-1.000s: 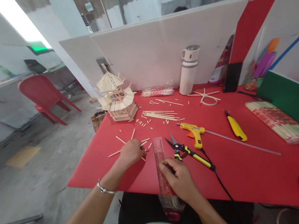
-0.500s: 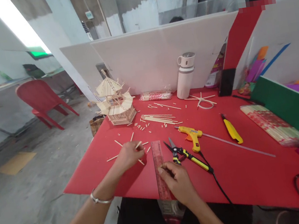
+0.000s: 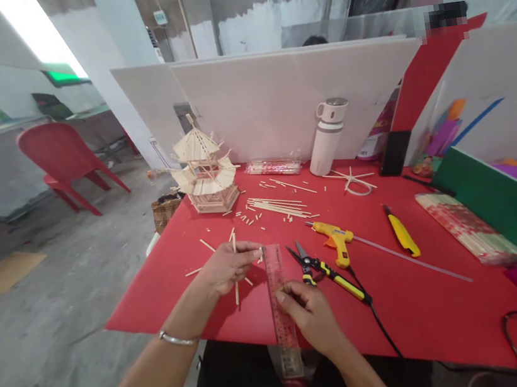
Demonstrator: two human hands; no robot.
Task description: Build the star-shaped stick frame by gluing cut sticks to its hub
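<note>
My left hand [image 3: 230, 266] is closed, with thumb and fingertips pinched on a short bit of wooden stick [image 3: 261, 255] by the far end of a clear plastic ruler [image 3: 282, 317]. A longer wooden stick [image 3: 237, 294] runs upright through the same hand, partly hidden by the fingers. My right hand [image 3: 308, 310] grips the ruler's right edge between thumb and fingers. The ruler's near end juts past the table edge over my lap. More sticks [image 3: 207, 245] lie around and under the left hand. Pruning shears [image 3: 333, 275] with black and yellow handles rest right of the ruler.
Behind stands a stick-built pagoda model [image 3: 207, 181]. Loose sticks [image 3: 279, 206] and cut bits lie on the red tabletop [image 3: 167, 294]. Rightward are a yellow glue gun [image 3: 335, 237] with its cord, a yellow utility knife [image 3: 402, 231], a white flask [image 3: 328, 140] and a bagged stick bundle [image 3: 470, 226].
My left hand has moved slightly right, its fingers now stretching to the ruler's far end. The longer stick in it has turned more upright. My right hand stays on the ruler; the view shifted slightly.
</note>
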